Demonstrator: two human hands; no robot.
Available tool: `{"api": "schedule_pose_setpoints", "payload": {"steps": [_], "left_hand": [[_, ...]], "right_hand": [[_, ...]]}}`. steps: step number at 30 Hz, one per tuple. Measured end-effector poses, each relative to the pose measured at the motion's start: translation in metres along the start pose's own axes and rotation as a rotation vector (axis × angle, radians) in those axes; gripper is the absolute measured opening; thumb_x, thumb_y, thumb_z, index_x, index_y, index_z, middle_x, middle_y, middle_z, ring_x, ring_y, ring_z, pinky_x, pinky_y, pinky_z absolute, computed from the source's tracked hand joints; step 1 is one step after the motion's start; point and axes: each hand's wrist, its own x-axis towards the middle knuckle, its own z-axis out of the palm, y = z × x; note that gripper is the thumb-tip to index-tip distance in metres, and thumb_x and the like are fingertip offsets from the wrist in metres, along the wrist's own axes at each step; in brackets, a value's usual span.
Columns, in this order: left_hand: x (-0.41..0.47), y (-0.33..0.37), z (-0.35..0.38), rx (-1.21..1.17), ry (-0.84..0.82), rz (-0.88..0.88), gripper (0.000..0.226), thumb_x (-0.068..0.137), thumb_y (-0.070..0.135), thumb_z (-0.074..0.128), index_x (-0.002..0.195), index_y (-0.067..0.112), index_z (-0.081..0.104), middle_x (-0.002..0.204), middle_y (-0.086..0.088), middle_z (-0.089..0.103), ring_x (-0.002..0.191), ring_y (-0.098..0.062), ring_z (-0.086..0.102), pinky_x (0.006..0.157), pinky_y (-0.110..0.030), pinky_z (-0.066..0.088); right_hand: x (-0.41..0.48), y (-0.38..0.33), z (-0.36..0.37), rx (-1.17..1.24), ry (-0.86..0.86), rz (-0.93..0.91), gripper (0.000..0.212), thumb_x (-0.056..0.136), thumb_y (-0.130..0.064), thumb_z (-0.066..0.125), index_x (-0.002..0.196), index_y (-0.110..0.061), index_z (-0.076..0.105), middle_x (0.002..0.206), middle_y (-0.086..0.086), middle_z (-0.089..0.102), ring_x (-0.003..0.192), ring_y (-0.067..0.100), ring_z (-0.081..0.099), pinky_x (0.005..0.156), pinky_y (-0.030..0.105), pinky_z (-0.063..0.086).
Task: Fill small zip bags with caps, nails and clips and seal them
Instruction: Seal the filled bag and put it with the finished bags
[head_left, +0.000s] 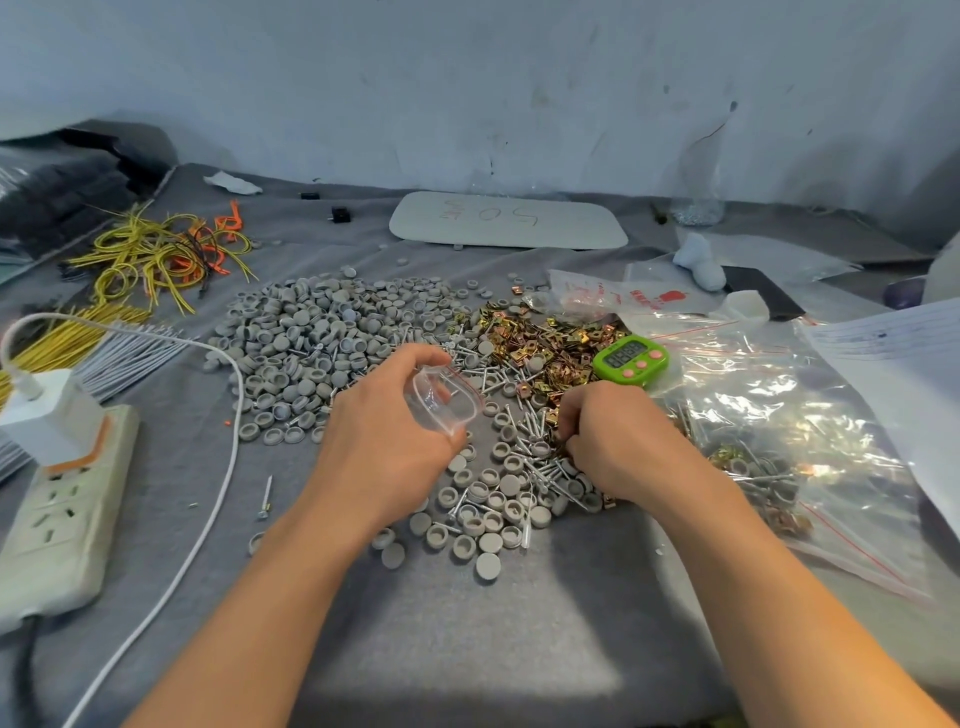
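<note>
My left hand holds a small clear zip bag with a red seal line, its mouth held open, above the table's middle. My right hand has its fingers curled down into a mix of nails and gold clips, gathering pieces; what lies inside the fingers is hidden. A big heap of grey caps lies beyond the left hand, and more caps are scattered between my wrists. The gold clips are heaped at centre right.
A green timer sits by the clips. Large clear bags with filled packs lie at the right, papers beyond them. At the left are a power strip with a white charger and cable, plus yellow wires. A white board lies at the back.
</note>
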Motion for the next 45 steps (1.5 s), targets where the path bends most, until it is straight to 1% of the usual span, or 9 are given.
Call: {"api": "schedule_pose_setpoints", "payload": {"steps": [5, 7, 11, 17, 26, 34, 37, 41, 45], "left_hand": [[-0.001, 0.000, 0.003, 0.011, 0.002, 0.009, 0.064, 0.074, 0.022, 0.089, 0.122, 0.047, 0.056, 0.106, 0.019, 0.067, 0.081, 0.008, 0.053, 0.065, 0.004, 0.037], [-0.001, 0.000, 0.004, 0.013, -0.002, 0.011, 0.063, 0.074, 0.023, 0.088, 0.122, 0.047, 0.056, 0.106, 0.019, 0.067, 0.082, 0.008, 0.054, 0.061, -0.001, 0.040], [-0.002, 0.001, 0.006, 0.017, -0.005, 0.007, 0.061, 0.074, 0.026, 0.087, 0.119, 0.050, 0.055, 0.101, 0.020, 0.067, 0.070, 0.002, 0.056, 0.052, -0.009, 0.038], [-0.003, 0.001, 0.011, 0.016, -0.020, 0.016, 0.062, 0.071, 0.022, 0.087, 0.115, 0.050, 0.054, 0.095, 0.023, 0.064, 0.079, 0.010, 0.054, 0.057, -0.009, 0.037], [-0.002, 0.002, 0.010, -0.078, -0.020, 0.038, 0.040, 0.068, 0.044, 0.062, 0.105, 0.054, 0.053, 0.090, 0.042, 0.061, 0.083, 0.021, 0.054, 0.064, -0.003, 0.040], [0.000, -0.005, 0.005, -0.097, 0.053, -0.024, 0.054, 0.067, 0.044, 0.063, 0.119, 0.049, 0.052, 0.080, 0.027, 0.062, 0.074, 0.012, 0.054, 0.059, -0.011, 0.036], [0.000, -0.007, 0.003, -0.106, 0.047, -0.047, 0.059, 0.069, 0.037, 0.073, 0.120, 0.050, 0.046, 0.079, 0.025, 0.065, 0.074, 0.011, 0.058, 0.057, -0.013, 0.037], [0.000, -0.011, 0.001, -0.104, 0.073, -0.056, 0.077, 0.071, 0.029, 0.086, 0.129, 0.052, 0.040, 0.091, 0.025, 0.066, 0.079, 0.015, 0.056, 0.057, -0.010, 0.037], [0.000, -0.009, -0.001, -0.144, 0.151, -0.092, 0.086, 0.069, 0.025, 0.088, 0.136, 0.048, 0.039, 0.093, 0.022, 0.064, 0.082, 0.013, 0.056, 0.060, -0.008, 0.037]], "right_hand": [[0.000, 0.005, 0.006, 0.164, 0.159, -0.026, 0.027, 0.094, -0.002, 0.057, 0.095, -0.029, 0.062, 0.092, 0.000, 0.067, 0.080, 0.022, 0.061, 0.071, 0.037, 0.054], [-0.001, 0.005, 0.006, 0.306, 0.222, -0.006, 0.025, 0.100, -0.010, 0.058, 0.105, -0.030, 0.073, 0.094, 0.000, 0.070, 0.070, 0.015, 0.061, 0.061, 0.028, 0.049], [-0.008, -0.011, 0.001, 0.567, 0.261, -0.050, 0.015, 0.088, -0.012, 0.078, 0.082, -0.025, 0.083, 0.060, -0.011, 0.072, 0.052, 0.003, 0.066, 0.053, 0.015, 0.052], [-0.022, -0.044, -0.002, 0.916, 0.240, -0.126, 0.013, 0.073, -0.008, 0.088, 0.075, -0.020, 0.083, 0.062, -0.001, 0.075, 0.047, 0.013, 0.067, 0.052, 0.026, 0.054], [-0.016, -0.081, 0.011, 0.885, 0.293, -0.121, 0.015, 0.081, -0.009, 0.083, 0.078, -0.024, 0.083, 0.072, -0.013, 0.077, 0.071, -0.001, 0.073, 0.072, 0.020, 0.060], [-0.017, -0.088, 0.015, 0.688, 0.294, -0.179, 0.026, 0.088, -0.024, 0.076, 0.111, -0.037, 0.074, 0.092, -0.010, 0.078, 0.085, 0.006, 0.074, 0.083, 0.039, 0.062], [-0.018, -0.087, 0.014, 0.588, 0.254, -0.259, 0.029, 0.090, -0.028, 0.069, 0.115, -0.043, 0.073, 0.101, -0.014, 0.079, 0.093, 0.004, 0.073, 0.088, 0.034, 0.060], [-0.018, -0.082, 0.012, 0.778, 0.347, -0.240, 0.024, 0.091, -0.018, 0.069, 0.108, -0.031, 0.080, 0.093, -0.016, 0.079, 0.086, -0.007, 0.072, 0.076, 0.013, 0.056], [-0.021, -0.076, 0.009, 0.847, 0.434, -0.200, 0.016, 0.083, -0.046, 0.075, 0.082, -0.029, 0.076, 0.070, -0.014, 0.072, 0.062, 0.000, 0.064, 0.059, 0.023, 0.051]]}}
